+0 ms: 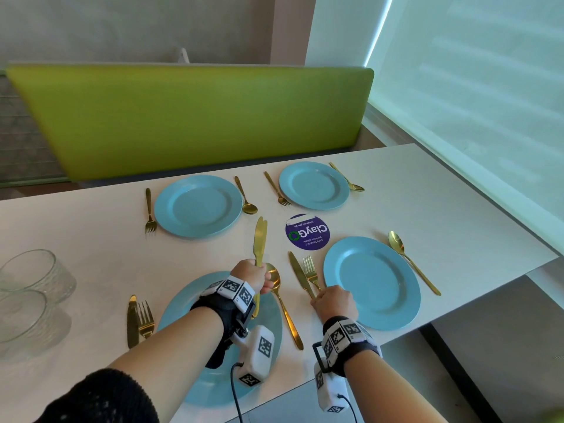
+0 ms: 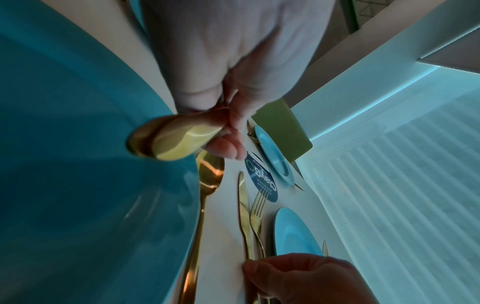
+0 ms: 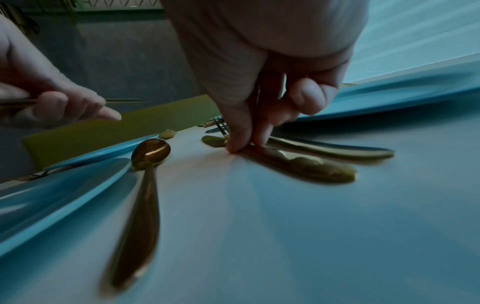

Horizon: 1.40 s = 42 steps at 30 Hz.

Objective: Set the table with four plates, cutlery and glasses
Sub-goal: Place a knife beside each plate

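Four blue plates sit on the white table point(image 1: 442, 209): far left point(image 1: 198, 206), far right point(image 1: 314, 186), near right point(image 1: 372, 282), and near left point(image 1: 213, 380) under my left forearm. My left hand point(image 1: 259, 277) grips what look like two gold knives point(image 1: 259, 239) together, blades pointing away, above the near left plate's right rim. My right hand point(image 1: 317, 300) pinches the handle of a gold knife point(image 3: 298, 164) that lies on the table beside a fork point(image 1: 311, 273), left of the near right plate. A spoon point(image 1: 282, 303) lies between the two hands.
Two clear glasses point(image 1: 27, 279) stand at the table's left edge. A knife and fork point(image 1: 139, 320) lie left of the near left plate. Both far plates have a fork and spoon. A purple round sticker point(image 1: 307, 232) marks the middle. A green bench back point(image 1: 189, 117) stands behind.
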{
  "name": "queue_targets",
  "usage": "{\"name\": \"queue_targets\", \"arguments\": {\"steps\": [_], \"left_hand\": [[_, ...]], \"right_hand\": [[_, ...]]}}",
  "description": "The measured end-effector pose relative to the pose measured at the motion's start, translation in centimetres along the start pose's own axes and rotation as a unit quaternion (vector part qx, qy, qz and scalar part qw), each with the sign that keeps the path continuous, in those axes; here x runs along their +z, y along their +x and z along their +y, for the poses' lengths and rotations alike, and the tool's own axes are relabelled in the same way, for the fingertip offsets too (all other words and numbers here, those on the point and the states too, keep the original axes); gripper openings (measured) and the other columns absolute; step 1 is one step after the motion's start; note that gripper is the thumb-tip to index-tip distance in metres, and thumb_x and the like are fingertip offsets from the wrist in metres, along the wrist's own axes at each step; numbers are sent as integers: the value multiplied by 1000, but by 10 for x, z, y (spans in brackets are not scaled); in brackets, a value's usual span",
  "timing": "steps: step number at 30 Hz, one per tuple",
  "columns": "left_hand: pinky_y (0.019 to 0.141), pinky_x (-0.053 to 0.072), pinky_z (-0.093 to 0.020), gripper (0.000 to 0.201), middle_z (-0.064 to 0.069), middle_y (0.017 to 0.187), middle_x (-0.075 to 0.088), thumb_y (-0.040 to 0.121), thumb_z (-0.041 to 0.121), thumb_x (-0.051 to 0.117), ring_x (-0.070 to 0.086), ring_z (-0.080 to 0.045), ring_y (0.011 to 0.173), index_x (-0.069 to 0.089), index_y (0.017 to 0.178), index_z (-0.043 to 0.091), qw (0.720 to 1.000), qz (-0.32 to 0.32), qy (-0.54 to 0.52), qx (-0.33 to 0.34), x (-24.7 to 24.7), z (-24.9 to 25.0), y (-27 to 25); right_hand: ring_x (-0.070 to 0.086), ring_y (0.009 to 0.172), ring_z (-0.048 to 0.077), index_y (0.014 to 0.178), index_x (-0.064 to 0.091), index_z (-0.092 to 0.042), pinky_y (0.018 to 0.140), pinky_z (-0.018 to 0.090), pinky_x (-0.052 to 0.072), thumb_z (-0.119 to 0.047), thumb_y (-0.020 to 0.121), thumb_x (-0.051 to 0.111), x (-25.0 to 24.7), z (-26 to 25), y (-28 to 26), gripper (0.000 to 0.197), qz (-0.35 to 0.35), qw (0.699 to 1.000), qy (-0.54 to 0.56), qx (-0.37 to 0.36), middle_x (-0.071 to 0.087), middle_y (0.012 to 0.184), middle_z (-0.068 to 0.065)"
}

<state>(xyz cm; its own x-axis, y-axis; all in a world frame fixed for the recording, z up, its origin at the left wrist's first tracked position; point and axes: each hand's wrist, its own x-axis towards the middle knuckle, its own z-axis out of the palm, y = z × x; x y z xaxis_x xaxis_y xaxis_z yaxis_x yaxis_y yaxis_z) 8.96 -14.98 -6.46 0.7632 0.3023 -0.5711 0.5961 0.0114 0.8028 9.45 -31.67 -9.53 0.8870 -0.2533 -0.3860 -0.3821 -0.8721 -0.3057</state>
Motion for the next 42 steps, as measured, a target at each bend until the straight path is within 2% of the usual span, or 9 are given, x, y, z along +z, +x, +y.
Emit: {"name": "queue_targets", "arguments": {"steps": [8, 12, 15, 19, 23, 29, 33, 37, 42], "left_hand": [[35, 40, -19, 16, -16, 74, 54, 101, 8, 32, 53, -21, 52, 46, 101, 1, 1000, -24, -8, -9, -18, 6, -13], [50, 54, -28, 22, -17, 81, 65, 101, 17, 34, 62, -26, 57, 50, 102, 3, 999, -28, 26, 3, -37, 13, -12], [79, 58, -42, 28, -16, 88, 69, 97, 24, 37, 67, -32, 79, 58, 91, 7, 995, -24, 95, 29, -58, 15, -8], [86, 52, -39, 29, -8, 73, 56, 95, 21, 40, 56, -27, 79, 49, 68, 17, 989, -76, 126, 22, -85, 17, 0], [54, 54, -33, 27, -22, 84, 56, 98, 13, 35, 59, -29, 60, 50, 76, 9, 989, -145, 33, 8, -115, 38, -4], [45, 55, -29, 16, -15, 79, 59, 98, 12, 38, 66, -24, 49, 51, 94, 4, 985, -170, -9, 12, -153, 58, 4], [54, 53, -31, 19, -6, 86, 61, 101, 15, 36, 62, -20, 55, 48, 110, 2, 993, -113, -18, 19, -171, 68, 26], [48, 49, -27, 29, -4, 82, 61, 101, 16, 34, 57, -21, 57, 46, 121, 0, 998, -47, -35, 13, -188, 73, 53], [32, 35, -14, 16, -6, 71, 57, 100, 12, 32, 47, -17, 48, 45, 104, 5, 999, -15, -38, 2, -203, 77, 80]], "right_hand": [[63, 105, 24, 110, 67, -20, 87, 31, 51, -28, 90, 60, -17, -44, -24, 23, 15, 991, 13, -133, 68, 112, 4], [59, 109, 21, 115, 66, -23, 87, 26, 44, -23, 90, 55, -16, -86, -43, 27, -4, 960, 0, -278, 65, 117, 1], [59, 108, 21, 114, 67, -22, 87, 27, 43, -16, 89, 55, -10, -110, -56, 29, -31, 939, -25, -343, 64, 115, 2], [61, 106, 23, 111, 70, -21, 92, 31, 47, -16, 83, 60, 1, -131, -63, 30, -38, 929, -19, -369, 66, 111, 4], [63, 98, 19, 100, 75, -22, 77, 19, 42, -21, 81, 65, -5, -156, -65, 21, 21, 909, -14, -416, 70, 104, 0], [59, 47, 4, 54, 70, -34, 39, 9, 37, -34, 51, 73, -11, -196, -66, 4, 110, 845, -48, -522, 61, 54, -15], [63, 55, 6, 55, 72, -32, 41, 11, 41, -31, 55, 80, -15, -207, -58, 8, 135, 833, -106, -526, 63, 60, -14], [59, 106, 20, 105, 73, -20, 81, 29, 49, -31, 91, 56, -31, -202, -32, 24, 69, 907, -189, -369, 64, 108, 2], [63, 100, 22, 101, 72, -21, 81, 29, 50, -32, 89, 60, -53, -201, 19, 21, 53, 960, -180, -209, 68, 106, 2]]}}
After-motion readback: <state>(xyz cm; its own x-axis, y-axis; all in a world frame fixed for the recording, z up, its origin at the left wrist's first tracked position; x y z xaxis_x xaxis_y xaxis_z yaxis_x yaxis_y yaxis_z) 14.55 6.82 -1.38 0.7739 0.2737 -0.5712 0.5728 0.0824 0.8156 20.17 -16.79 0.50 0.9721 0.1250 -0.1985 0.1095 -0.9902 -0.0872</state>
